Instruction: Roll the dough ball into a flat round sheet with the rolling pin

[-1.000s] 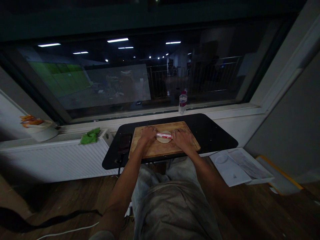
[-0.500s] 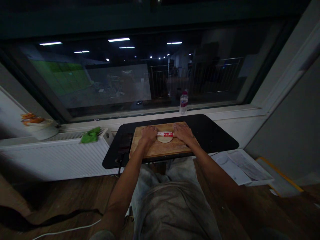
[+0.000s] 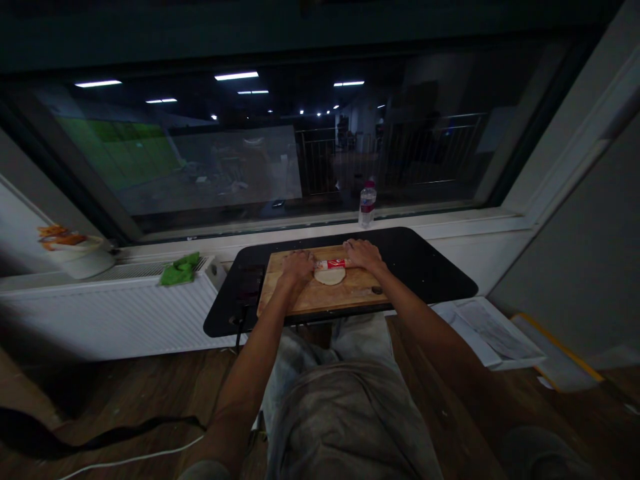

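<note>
Now my left hand (image 3: 297, 267) and right hand (image 3: 362, 254) lie flat, palms open, on the ends of the roller (image 3: 331, 264), pressing evenly across the dough disc (image 3: 329, 275) mid-board (image 3: 300, 300).

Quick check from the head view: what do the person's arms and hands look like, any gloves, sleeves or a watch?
Both hands are bare: no gloves on the left hand or the right hand. Both forearms are uncovered up to the picture's lower edge, with no sleeves in sight. No watch, ring or band shows, though the picture is dim and small details could be missed.
</note>
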`<state>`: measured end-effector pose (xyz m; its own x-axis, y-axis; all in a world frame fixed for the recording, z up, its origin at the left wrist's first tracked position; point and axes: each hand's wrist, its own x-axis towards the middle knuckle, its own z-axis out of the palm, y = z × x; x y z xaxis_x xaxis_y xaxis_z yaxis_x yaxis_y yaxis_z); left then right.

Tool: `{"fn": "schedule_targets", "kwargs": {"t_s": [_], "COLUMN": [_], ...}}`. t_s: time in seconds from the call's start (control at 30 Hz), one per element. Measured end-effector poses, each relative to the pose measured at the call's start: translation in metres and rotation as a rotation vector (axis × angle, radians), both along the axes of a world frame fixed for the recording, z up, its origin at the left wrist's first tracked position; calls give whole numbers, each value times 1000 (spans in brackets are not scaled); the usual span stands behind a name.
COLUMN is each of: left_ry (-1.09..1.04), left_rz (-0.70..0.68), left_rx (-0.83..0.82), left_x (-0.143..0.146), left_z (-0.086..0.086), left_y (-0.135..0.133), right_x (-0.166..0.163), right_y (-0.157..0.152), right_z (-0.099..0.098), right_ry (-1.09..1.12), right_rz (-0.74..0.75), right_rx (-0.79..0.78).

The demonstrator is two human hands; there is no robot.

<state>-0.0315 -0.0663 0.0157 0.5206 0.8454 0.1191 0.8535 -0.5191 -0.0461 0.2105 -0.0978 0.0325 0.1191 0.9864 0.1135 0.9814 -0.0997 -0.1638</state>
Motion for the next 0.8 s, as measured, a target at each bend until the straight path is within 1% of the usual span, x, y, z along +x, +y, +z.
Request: {"fn": "schedule_targets", "kwargs": {"t_s": [0.1, 0.17, 0.3, 0.43, 0.53, 0.67, 0.8], "left_ry": [18, 16, 7, -5, -19, -57, -95], "left_rz": [32, 28, 28, 48, 72, 144, 179], "left_rx": [22, 30, 17, 10, 12, 14, -11], "left_x": [1, 1, 2, 4, 6, 8, 8], "left_z": [-1, -2, -2, -1, 2, 8, 10], "left_y": [1, 1, 2, -2, -11, -26, -34], "right_x": [-2, -3, -4, -2, 1, 5, 7], "right_y": [4, 6, 9, 14, 16, 16, 11], "right_z": [5, 9, 13, 10, 6, 1, -2], "right_ry": [31, 71, 103, 82, 53, -5, -86], "right_rz": [-48, -81, -117, -107, -81, -45, 9], "right_rx": [-8, -7, 34, 41, 22, -4, -9]}}
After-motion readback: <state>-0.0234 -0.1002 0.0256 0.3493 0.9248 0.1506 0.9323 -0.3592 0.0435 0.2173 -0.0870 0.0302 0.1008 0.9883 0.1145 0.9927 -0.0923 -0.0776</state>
